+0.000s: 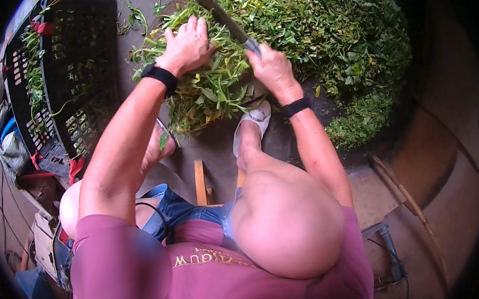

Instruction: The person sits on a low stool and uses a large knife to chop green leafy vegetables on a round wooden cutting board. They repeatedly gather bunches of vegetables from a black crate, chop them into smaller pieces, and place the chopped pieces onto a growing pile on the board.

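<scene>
My left hand (189, 44) presses down, fingers spread, on a bundle of leafy green stems (219, 83) lying on what looks like a round chopping block (173, 4), mostly covered. In my right hand (272, 68) is the grey handle of a long knife (226, 22), its dark blade pointing up and left, just right of my left hand. The blade's tip is above the greens near the top edge. A wide heap of chopped greens (340, 40) spreads over the floor beyond and to the right of the knife.
Black plastic crates (82, 72) with red ties and some greens stand at the left. My foot in a white slipper (258, 115) is close below the bundle. A wooden stool (201, 182) is under me. A long curved stick (416, 208) leans at the lower right, beside a board (374, 199).
</scene>
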Demonstrator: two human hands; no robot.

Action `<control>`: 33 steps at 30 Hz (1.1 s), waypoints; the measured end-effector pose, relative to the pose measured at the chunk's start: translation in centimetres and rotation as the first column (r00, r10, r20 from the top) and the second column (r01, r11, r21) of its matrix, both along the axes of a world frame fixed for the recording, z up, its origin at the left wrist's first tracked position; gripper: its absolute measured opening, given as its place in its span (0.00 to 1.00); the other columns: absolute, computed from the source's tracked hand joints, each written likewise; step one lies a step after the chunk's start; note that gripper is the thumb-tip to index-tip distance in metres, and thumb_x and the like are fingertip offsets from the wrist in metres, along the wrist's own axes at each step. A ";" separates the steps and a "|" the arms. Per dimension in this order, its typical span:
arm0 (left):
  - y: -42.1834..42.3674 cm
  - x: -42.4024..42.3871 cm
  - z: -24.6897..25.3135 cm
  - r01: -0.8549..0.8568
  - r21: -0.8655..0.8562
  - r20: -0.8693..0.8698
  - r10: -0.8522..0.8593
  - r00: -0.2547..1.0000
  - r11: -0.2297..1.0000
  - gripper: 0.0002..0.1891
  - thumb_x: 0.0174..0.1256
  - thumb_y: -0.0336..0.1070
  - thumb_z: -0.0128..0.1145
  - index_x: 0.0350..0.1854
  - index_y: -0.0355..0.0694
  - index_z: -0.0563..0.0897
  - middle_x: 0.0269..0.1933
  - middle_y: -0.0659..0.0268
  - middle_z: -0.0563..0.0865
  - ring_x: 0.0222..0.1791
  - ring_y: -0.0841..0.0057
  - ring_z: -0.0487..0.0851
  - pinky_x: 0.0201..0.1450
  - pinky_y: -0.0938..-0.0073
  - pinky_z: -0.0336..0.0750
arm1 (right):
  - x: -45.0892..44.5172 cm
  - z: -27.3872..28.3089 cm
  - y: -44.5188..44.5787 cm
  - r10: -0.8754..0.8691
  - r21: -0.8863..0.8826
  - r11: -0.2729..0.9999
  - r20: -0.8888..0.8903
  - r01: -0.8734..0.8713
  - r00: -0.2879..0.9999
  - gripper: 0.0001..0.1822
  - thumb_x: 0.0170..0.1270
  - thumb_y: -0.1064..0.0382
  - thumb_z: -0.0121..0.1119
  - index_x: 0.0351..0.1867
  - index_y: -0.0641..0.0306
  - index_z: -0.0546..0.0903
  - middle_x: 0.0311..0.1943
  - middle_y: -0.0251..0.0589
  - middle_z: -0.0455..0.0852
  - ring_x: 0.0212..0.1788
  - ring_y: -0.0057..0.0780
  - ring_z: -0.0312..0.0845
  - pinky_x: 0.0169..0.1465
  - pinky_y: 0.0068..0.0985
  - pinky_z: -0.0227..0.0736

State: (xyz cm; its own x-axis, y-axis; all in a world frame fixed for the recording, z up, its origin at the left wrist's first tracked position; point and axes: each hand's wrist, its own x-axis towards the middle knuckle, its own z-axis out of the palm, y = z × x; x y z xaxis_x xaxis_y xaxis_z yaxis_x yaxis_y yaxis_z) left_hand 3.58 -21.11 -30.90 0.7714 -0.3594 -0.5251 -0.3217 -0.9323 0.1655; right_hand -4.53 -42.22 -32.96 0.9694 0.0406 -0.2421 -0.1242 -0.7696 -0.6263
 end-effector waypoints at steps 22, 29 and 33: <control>0.3 -3.3 1.2 -0.194 0.052 0.126 0.186 0.974 0.980 0.22 0.64 0.54 0.58 0.44 0.37 0.78 0.44 0.52 0.82 0.47 0.56 0.82 0.49 0.52 0.70 | -1.9 1.9 0.5 -0.006 0.102 0.995 0.145 -0.009 0.989 0.10 0.68 0.58 0.60 0.34 0.62 0.77 0.18 0.47 0.80 0.19 0.44 0.79 0.23 0.35 0.72; 1.4 -3.4 0.2 -0.215 0.065 0.043 0.212 0.976 0.974 0.13 0.62 0.36 0.50 0.45 0.36 0.77 0.47 0.51 0.80 0.50 0.56 0.79 0.50 0.51 0.69 | 0.8 7.5 0.1 -0.112 0.326 0.944 0.197 0.043 0.974 0.11 0.68 0.57 0.61 0.33 0.61 0.77 0.16 0.43 0.78 0.17 0.38 0.77 0.23 0.33 0.70; 1.3 -2.8 0.3 -0.213 0.080 -0.027 0.216 0.976 0.974 0.15 0.61 0.35 0.50 0.48 0.34 0.75 0.50 0.48 0.79 0.53 0.54 0.78 0.52 0.49 0.69 | 0.8 7.7 0.8 -0.172 0.489 0.872 0.268 0.020 0.948 0.10 0.69 0.60 0.61 0.34 0.63 0.76 0.17 0.39 0.80 0.17 0.34 0.78 0.22 0.31 0.69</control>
State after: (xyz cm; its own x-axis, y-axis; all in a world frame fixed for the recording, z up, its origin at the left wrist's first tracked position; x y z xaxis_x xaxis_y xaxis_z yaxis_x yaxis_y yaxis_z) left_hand 0.73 -19.78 -30.63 0.8067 -0.1452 -0.5729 -0.1080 -0.9892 0.0986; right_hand -3.77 -41.37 -25.30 0.9967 -0.0204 0.0784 0.0657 -0.3628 -0.9295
